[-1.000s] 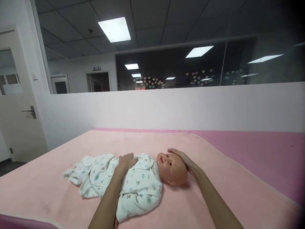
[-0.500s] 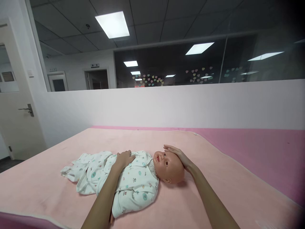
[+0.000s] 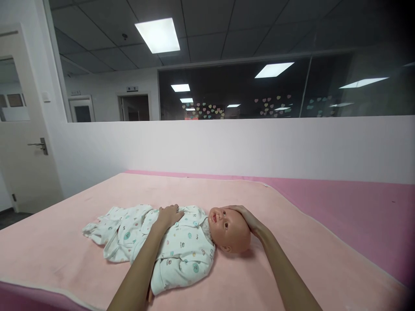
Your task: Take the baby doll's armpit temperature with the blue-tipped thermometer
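A baby doll (image 3: pixel 229 231) lies on its back on a pink blanket (image 3: pixel 246 283), its head to the right. It wears a white sleepsuit (image 3: pixel 181 246) printed with small coloured figures. My left hand (image 3: pixel 170 217) rests flat on the doll's belly, fingers stretched out. Against the far side and top of the doll's head lies my right hand (image 3: pixel 248 218), its palm curved along the scalp; the fingertips are partly hidden behind the head. One small doll hand (image 3: pixel 150 296) shows at the near sleeve's end.
The blanket covers a darker pink padded surface (image 3: pixel 356 203), seen at the right and along the back. Behind it runs a low white wall (image 3: pixel 259 147) with a window (image 3: pixel 227 90) above. A door (image 3: pixel 26 151) stands at the left.
My right hand has slid down around the far side of the doll's head, its fingers now partly behind it. My left hand stays on the belly. The view has tilted slightly.
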The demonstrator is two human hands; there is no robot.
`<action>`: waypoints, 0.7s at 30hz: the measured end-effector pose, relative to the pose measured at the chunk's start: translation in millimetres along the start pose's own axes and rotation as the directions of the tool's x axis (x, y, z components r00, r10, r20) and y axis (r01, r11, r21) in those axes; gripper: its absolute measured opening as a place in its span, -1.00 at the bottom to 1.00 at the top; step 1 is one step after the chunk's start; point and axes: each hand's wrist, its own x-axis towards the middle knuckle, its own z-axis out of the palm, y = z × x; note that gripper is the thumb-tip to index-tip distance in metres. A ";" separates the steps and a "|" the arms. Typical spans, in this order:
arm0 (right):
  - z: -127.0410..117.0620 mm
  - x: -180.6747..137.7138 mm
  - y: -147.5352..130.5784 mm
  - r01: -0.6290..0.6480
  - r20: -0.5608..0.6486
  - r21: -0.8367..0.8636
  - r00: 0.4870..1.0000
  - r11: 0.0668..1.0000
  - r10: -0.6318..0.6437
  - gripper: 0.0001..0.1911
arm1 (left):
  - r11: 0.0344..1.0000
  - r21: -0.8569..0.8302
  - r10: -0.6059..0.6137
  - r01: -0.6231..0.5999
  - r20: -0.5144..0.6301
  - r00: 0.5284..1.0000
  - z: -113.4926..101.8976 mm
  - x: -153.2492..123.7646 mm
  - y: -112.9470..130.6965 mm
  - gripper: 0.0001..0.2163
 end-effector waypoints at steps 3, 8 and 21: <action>2.7 1.0 -2.1 -0.006 -0.010 0.017 1.000 1.000 0.006 -0.66 | 1.000 -0.001 -0.005 0.005 0.003 1.000 -0.3 0.0 0.6 -0.68; 2.3 3.5 -1.4 0.015 -0.104 0.062 0.995 0.998 -0.009 -0.66 | 1.000 0.000 -0.005 0.005 -0.012 1.000 1.1 -0.1 0.6 -0.68; -10.6 14.6 18.7 0.037 -0.125 0.052 0.992 0.998 -0.031 -0.53 | 1.000 0.005 -0.004 0.004 -0.016 1.000 -0.8 -2.0 2.9 -0.67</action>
